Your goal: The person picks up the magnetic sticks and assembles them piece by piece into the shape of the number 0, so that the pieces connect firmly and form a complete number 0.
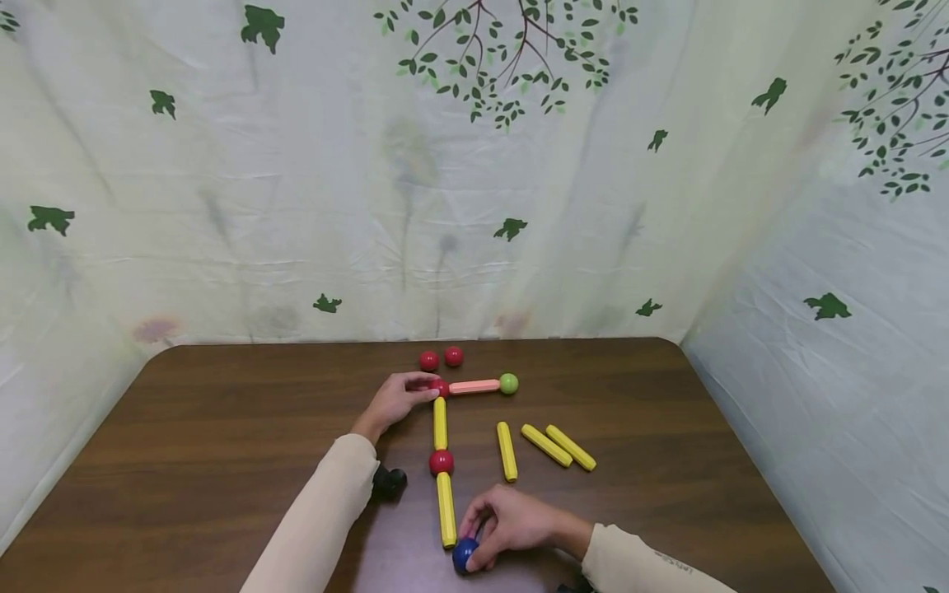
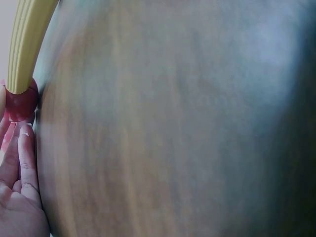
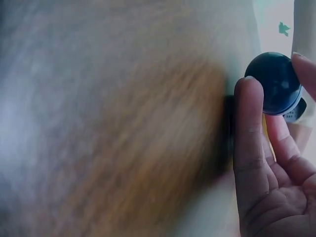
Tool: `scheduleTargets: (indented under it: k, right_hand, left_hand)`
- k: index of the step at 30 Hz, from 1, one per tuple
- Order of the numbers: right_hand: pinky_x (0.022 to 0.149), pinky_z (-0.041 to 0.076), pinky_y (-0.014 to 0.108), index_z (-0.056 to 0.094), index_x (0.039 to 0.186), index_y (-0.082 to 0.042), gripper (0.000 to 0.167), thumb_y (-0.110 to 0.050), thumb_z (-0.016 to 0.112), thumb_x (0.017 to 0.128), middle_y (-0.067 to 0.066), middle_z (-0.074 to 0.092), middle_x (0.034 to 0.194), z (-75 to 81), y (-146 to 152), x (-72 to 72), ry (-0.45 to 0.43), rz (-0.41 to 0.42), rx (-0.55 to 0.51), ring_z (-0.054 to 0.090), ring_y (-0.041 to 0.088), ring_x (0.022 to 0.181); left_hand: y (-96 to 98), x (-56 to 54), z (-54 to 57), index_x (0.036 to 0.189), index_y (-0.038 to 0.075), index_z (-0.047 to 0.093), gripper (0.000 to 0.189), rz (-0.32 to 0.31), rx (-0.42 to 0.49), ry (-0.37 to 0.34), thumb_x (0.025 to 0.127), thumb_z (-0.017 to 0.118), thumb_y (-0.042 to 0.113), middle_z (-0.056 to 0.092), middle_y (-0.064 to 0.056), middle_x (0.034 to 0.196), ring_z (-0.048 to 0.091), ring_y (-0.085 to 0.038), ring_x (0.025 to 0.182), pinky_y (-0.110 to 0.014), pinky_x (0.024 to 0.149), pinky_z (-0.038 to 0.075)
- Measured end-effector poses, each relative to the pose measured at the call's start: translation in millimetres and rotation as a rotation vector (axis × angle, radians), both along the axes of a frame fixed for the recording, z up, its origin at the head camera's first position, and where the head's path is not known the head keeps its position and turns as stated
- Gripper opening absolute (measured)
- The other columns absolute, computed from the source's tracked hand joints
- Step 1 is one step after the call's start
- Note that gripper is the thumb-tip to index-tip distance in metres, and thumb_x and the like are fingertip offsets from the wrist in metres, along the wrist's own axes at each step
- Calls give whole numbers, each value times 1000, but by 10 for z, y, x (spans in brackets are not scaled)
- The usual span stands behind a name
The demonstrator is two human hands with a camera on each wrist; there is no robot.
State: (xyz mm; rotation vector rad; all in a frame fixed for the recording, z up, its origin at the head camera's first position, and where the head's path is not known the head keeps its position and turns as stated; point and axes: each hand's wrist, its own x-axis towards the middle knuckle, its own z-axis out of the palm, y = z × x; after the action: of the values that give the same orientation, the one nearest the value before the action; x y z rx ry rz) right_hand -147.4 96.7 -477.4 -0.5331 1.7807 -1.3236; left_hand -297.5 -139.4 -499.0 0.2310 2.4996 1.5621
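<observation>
My left hand (image 1: 395, 402) holds a red ball (image 1: 442, 387) between thumb and fingers. From that ball a pink stick (image 1: 474, 386) runs right to a green ball (image 1: 508, 384), and a yellow stick (image 1: 441, 423) runs down to a second red ball (image 1: 441, 462). Another yellow stick (image 1: 446, 511) continues from there toward the near edge. Beside its lower end, my right hand (image 1: 515, 520) pinches a blue ball (image 1: 464, 557), dark in the right wrist view (image 3: 274, 81). Whether the blue ball touches the stick I cannot tell.
Two loose red balls (image 1: 454, 356) lie near the table's far edge. Right of the joined pieces are three loose yellow sticks (image 1: 507, 452). The brown wooden table (image 1: 222, 461) is backed by a pale curtain (image 1: 334, 206) with leaf and bird prints.
</observation>
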Motion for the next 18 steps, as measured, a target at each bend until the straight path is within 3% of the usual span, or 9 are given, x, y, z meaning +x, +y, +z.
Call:
scheduleTargets:
  k: [4,8,18]
  right_hand:
    - [57,52,20,69,91,-2,15,2,75,78,0,68,79,-7,-43,33,14,-40,-8,62,8,62]
    - [55,54,23,70,88,1,13,5,75,77,4,68,76,-10,-89,83,-28,-100,-24,63,9,59]
    - [56,54,24,71,87,-4,10,-1,77,79,7,67,80,23,-157,160,-80,-171,57,64,11,61]
  left_hand:
    - [3,1,0,119,5,68,33,-4,-2,9,88,71,17,68,-11,110,61,-24,101,-44,96,44]
    - [14,6,0,119,6,68,33,0,-2,-3,88,71,17,68,-10,110,60,-24,101,-44,97,43]
    - [11,0,-1,120,8,68,33,4,3,-14,88,71,17,68,-9,111,59,-24,103,-44,99,42]
